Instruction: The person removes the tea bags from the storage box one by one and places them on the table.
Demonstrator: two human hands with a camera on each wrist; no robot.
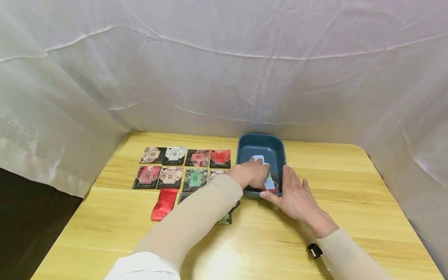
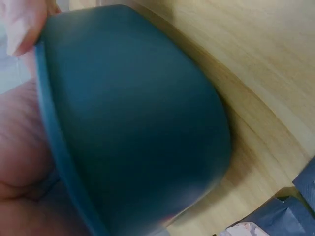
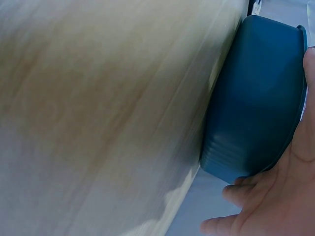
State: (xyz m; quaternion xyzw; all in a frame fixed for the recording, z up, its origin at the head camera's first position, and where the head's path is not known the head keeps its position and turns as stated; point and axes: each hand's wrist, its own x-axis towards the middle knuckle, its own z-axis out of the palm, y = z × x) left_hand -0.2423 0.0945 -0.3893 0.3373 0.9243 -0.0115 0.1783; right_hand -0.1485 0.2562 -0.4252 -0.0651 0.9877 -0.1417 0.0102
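Note:
A dark blue rectangular bin (image 1: 260,142) stands near the table's back edge. Inside it, my left hand (image 1: 252,174) has its fingers curled over a light blue packet (image 1: 268,183), covering much of it; the thumb is hidden in the head view. A bit of red packaging (image 1: 275,190) shows under the packet's near end. From the right, my right hand (image 1: 295,196) touches the bin, its fingers extended along the side wall and its thumb at the near corner. In the right wrist view, the fingers of that hand (image 3: 280,201) lie spread against the bin's outer wall (image 3: 256,98).
Left of the bin lie several patterned sachets (image 1: 173,154) in rows, including a green-labelled one (image 1: 195,179). A shiny red packet (image 1: 164,204) lies in front of them. My left forearm covers part of the group. A pale curtain (image 1: 210,89) hangs behind the wooden table (image 1: 350,175).

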